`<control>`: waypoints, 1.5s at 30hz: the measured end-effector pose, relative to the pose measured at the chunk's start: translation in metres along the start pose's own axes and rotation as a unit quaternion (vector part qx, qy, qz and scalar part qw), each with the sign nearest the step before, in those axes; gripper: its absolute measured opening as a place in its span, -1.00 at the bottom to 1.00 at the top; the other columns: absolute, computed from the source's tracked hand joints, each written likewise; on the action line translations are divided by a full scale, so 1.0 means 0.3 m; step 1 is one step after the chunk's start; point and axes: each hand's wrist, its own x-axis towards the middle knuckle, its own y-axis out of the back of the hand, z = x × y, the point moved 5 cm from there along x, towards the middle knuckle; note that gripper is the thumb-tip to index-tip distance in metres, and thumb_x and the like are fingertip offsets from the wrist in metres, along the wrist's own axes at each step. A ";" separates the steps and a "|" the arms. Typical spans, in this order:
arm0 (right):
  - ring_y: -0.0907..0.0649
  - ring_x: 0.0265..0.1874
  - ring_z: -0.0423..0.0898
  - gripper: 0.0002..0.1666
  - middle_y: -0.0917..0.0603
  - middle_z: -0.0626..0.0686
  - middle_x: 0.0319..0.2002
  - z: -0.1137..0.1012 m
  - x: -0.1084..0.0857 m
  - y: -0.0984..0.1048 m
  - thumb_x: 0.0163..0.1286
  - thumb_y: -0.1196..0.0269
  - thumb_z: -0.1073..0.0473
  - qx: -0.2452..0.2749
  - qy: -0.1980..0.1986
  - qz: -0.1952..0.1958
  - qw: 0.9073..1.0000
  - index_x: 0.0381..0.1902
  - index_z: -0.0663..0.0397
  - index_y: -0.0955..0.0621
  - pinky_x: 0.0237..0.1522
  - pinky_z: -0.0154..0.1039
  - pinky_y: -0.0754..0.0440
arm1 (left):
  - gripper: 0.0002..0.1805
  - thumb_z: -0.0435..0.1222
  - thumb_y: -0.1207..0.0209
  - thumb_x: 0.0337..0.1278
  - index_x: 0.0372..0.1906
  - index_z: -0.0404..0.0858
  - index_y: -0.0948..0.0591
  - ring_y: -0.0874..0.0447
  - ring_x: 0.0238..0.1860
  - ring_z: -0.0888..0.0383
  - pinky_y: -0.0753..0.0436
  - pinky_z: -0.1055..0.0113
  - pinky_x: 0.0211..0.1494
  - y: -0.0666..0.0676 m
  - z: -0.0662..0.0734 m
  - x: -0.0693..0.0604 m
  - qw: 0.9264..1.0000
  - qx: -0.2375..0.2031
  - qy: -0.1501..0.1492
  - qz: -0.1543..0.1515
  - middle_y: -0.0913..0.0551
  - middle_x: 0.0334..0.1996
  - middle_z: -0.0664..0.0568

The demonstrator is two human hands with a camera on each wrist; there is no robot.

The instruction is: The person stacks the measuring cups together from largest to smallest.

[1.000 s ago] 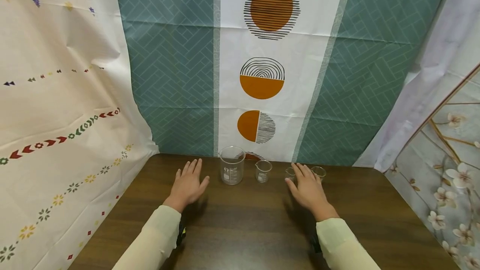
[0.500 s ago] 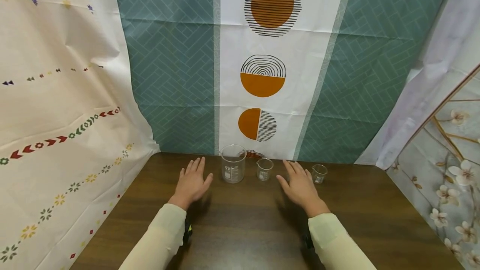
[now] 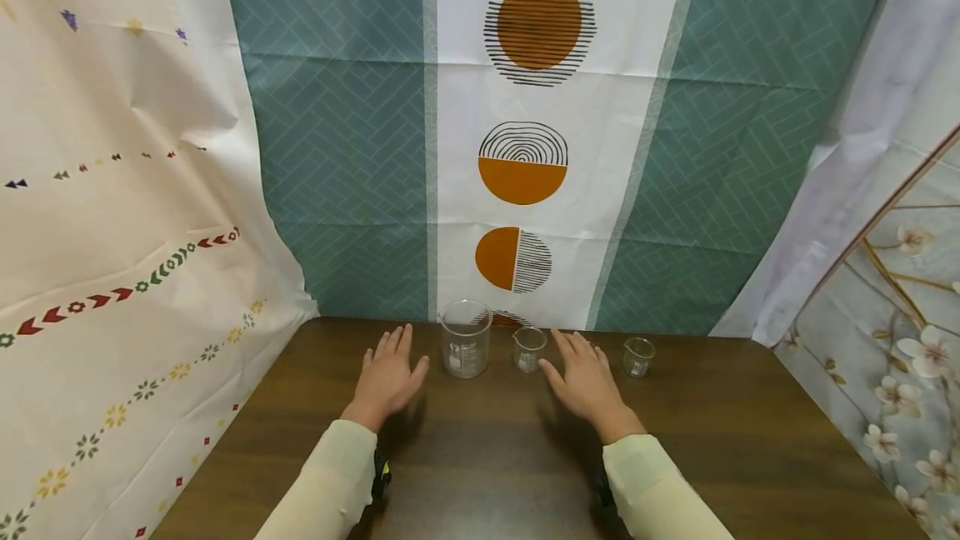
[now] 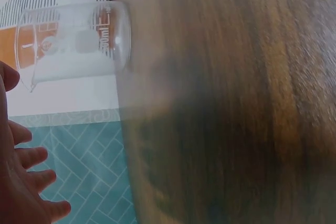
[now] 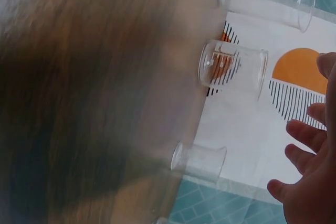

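Note:
A large glass beaker (image 3: 465,348) stands near the table's back edge, also seen in the left wrist view (image 4: 79,43). To its right is a smaller beaker (image 3: 528,352), and a still smaller one (image 5: 199,161) is mostly hidden behind the right hand in the head view. Another small beaker (image 3: 637,359) stands farthest right. My left hand (image 3: 386,377), left of the large beaker, has its fingers extended and holds nothing. My right hand (image 3: 588,382) hovers with spread fingers in front of the row, holding nothing; no contact with glass shows.
The brown wooden table (image 3: 480,473) stretches in front of the beakers. Behind its back edge hangs a green and white cloth (image 3: 345,148) with orange shapes. A cream patterned cloth (image 3: 135,215) hangs at the left, and a floral panel (image 3: 892,390) stands at the right.
My right hand has moved left, uncovering the farthest right beaker. My left hand has shifted slightly right. The beakers stand as before.

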 end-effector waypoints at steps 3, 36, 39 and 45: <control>-0.29 0.41 0.21 -0.24 -0.41 0.19 0.34 -0.016 0.004 -0.002 0.44 -0.07 -0.20 0.006 0.003 0.004 1.000 0.45 0.04 -0.27 0.35 0.32 -0.14 | -0.21 0.06 0.12 0.40 0.52 -0.30 -0.02 0.02 0.50 -0.26 -0.02 -0.30 0.43 -0.004 0.001 0.005 1.000 -0.005 0.002 0.003 -0.09 0.50 -0.25; -0.40 0.34 0.14 -0.25 -0.40 0.17 0.34 -0.166 0.053 -0.074 0.40 -0.15 -0.15 0.080 0.029 0.036 0.996 0.44 0.01 -0.29 0.30 0.10 -0.37 | -0.23 -0.01 0.12 0.44 0.51 -0.38 0.01 -0.02 0.48 -0.30 -0.07 -0.24 0.44 -0.026 -0.007 0.031 0.987 -0.151 0.049 0.001 -0.08 0.47 -0.35; -0.42 0.32 0.15 -0.25 -0.40 0.20 0.34 -0.170 0.063 -0.087 0.40 -0.16 -0.14 0.088 0.029 0.036 0.995 0.44 0.02 -0.28 0.27 0.11 -0.41 | -0.23 -0.01 0.13 0.43 0.51 -0.38 0.02 -0.02 0.48 -0.29 -0.07 -0.24 0.44 -0.030 -0.006 0.032 0.986 -0.159 0.056 -0.002 -0.07 0.48 -0.35; -0.46 0.28 0.17 -0.24 -0.39 0.21 0.35 -0.180 0.076 -0.107 0.40 -0.16 -0.14 0.111 0.022 0.034 0.993 0.45 0.01 -0.27 0.25 0.13 -0.42 | -0.23 -0.02 0.11 0.43 0.50 -0.40 0.01 -0.04 0.48 -0.27 -0.11 -0.19 0.45 -0.035 0.001 0.031 0.983 -0.176 0.059 0.000 -0.07 0.48 -0.34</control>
